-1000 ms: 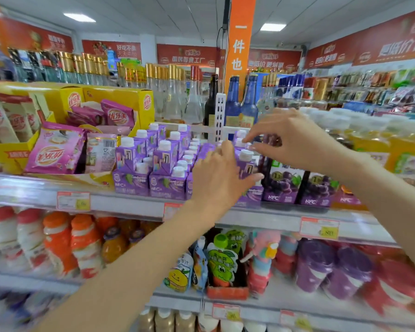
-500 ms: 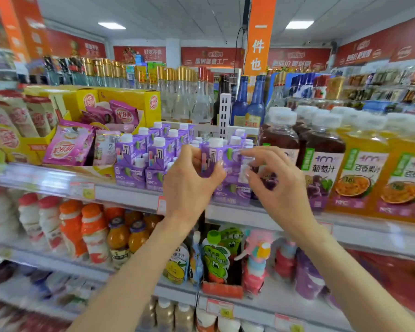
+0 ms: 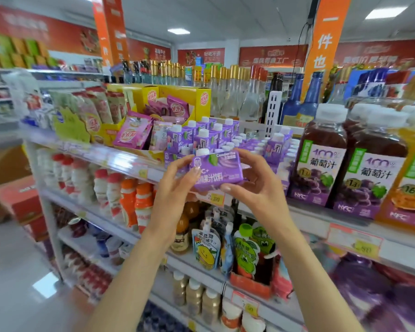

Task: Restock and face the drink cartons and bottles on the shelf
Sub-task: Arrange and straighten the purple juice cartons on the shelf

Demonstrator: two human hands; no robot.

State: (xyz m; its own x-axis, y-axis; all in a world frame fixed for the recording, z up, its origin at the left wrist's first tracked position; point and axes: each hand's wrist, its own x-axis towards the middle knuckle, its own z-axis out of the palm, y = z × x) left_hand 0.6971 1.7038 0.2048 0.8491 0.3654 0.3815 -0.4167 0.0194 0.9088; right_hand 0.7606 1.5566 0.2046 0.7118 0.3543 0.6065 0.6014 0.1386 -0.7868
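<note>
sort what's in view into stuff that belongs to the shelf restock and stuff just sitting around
Job: purple carton held by left hand and right hand; stacked purple cartons; grape juice bottles.
Just there: pink snack pouches; yellow display box; clear glass bottles behind.

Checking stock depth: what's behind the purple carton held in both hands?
Rows of white-capped purple cartons on the shelf. The held carton covers whatever is directly behind it.

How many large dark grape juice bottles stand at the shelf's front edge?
2. The left dark grape juice bottle stands beside the small purple cartons; the right dark grape juice bottle stands next to it. More may hide behind.
</note>
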